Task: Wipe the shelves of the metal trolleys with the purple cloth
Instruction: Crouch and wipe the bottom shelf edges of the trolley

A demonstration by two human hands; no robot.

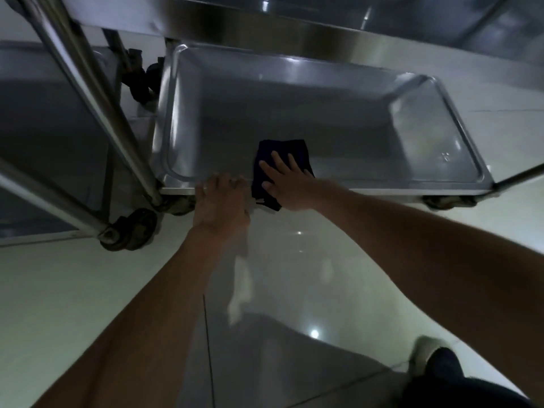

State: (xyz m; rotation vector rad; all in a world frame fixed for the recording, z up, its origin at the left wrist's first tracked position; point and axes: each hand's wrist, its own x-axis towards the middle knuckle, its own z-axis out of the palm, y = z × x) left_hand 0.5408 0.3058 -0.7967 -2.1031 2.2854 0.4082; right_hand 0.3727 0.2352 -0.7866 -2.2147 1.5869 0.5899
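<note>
Floor (88, 304): pale glossy tiles with thin dark grout lines, ceiling lights mirrored as bright spots. Light is dim, and the frame edges are soft.

Trolley (477, 179): stainless steel, on castors. Its bottom shelf (294, 107) is a shallow rectangular tray with rounded corners and a raised rolled rim, brushed grey and reflective at the far right. The long axis runs left to right across the view, tilting slightly down to the right. An upper shelf (235, 25) overhangs at the top of frame. A round steel post (97, 95) slants from top left down to the near left corner. A second trolley (44, 128) stands just to the left, with a dark castor (132, 231) at its near corner.

Cloth (282, 172): dark, folded into a rough rectangle, soft and matte. It lies on the shelf at the near rim, about midway along, with its long axis running front to back and its near end draped over the rim.

Right hand (285, 184): flat on the cloth, fingers straight and spread, pressing it down.
Left hand (220, 201): just left of the cloth, fingers curled over the near rim of the shelf, gripping it.

A shoe (426, 357) and a dark trouser leg (456, 387) show at bottom right.
</note>
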